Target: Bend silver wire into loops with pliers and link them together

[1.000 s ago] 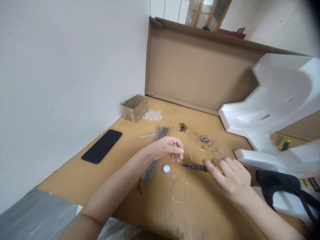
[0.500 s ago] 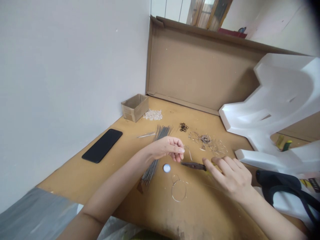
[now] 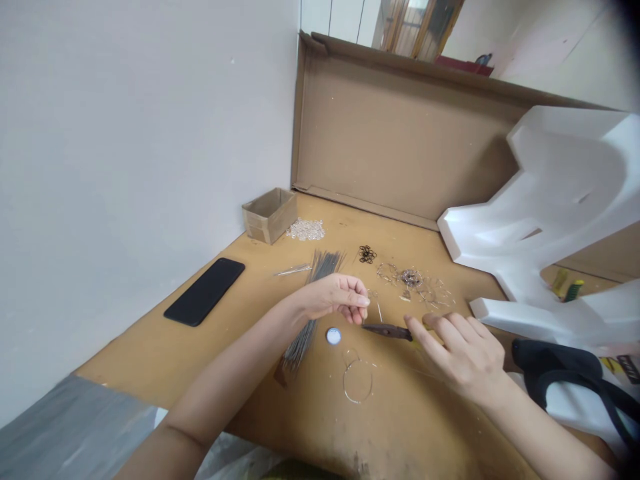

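My left hand [image 3: 345,298] pinches a thin bent wire [image 3: 379,309] between thumb and fingers; much of it is hidden. My right hand [image 3: 463,350] is wrapped round the yellow handles of dark-jawed pliers [image 3: 390,331]. The pliers' tips touch or nearly touch the wire end just under my left fingertips. Beneath my left forearm lies a bundle of straight grey wires [image 3: 303,343]. A small round blue-and-white cap [image 3: 333,336] sits beside the bundle. Nearer to me rests a loop of thin wire [image 3: 358,402].
A small cardboard box [image 3: 270,217] stands by the wall, with clear beads [image 3: 306,230] beside it. A black phone [image 3: 205,292] lies left. Black rings [image 3: 367,254] and tangled wire pieces [image 3: 413,280] lie beyond my hands. White foam [image 3: 570,193] borders the right.
Hardly anything differs. Both hands and the pliers keep nearly the same place, and the wire's free end tilts slightly.
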Available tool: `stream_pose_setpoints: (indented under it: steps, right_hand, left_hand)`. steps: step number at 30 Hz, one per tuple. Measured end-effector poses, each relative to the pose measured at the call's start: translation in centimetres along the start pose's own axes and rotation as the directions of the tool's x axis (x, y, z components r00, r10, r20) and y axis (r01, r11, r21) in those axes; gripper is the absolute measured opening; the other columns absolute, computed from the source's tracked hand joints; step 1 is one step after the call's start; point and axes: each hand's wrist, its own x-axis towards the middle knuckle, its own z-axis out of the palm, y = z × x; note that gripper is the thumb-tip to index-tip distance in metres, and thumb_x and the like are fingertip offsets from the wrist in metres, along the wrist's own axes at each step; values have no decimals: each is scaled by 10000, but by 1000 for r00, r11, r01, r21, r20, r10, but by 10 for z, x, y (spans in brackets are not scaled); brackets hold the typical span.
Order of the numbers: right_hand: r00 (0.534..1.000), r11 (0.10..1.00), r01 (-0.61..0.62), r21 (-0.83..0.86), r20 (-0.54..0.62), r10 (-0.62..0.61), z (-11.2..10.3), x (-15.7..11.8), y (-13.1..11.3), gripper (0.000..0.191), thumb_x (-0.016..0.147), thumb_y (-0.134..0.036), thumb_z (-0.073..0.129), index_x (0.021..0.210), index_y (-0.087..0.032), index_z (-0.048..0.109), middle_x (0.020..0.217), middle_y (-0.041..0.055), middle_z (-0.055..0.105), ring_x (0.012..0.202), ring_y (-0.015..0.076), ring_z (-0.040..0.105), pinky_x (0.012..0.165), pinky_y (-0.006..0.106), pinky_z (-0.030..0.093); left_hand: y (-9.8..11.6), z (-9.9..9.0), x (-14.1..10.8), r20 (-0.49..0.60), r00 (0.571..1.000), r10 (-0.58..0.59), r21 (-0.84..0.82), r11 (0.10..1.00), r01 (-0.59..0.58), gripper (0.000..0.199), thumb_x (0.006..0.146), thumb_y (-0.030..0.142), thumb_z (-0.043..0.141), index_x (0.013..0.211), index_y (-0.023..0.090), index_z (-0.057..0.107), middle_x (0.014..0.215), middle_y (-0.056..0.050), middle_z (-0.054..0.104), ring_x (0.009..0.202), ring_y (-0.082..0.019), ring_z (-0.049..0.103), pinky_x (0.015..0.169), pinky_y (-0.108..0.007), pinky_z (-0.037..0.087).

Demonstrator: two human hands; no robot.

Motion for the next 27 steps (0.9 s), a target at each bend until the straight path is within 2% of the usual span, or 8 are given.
stream_pose_setpoints:
  steps: [18, 27]
  right_hand:
    - [1000, 999, 16, -33, -24, -17, 1, 2, 1, 236, 812, -118, 557, 1034, -195, 580, 739, 20, 607, 632, 128, 423, 577, 278, 284]
    - [999, 999, 29, -15, -32, -30, -2, 5, 2, 225, 821, -101, 540, 1028, -181, 578, 713, 19, 597, 617, 131, 405, 566, 281, 276]
  left_hand:
    - [-3, -2, 1, 7, 1000, -14, -22, 1000, 15, 213, 716, 270, 682, 766, 121, 537, 671, -12, 652, 542, -67, 603, 536, -190, 453]
    - [-2, -2, 0, 21, 1000, 22, -14, 1000, -21, 192, 727, 251, 670, 766, 121, 536, 674, -11, 649, 543, -70, 608, 553, -194, 470]
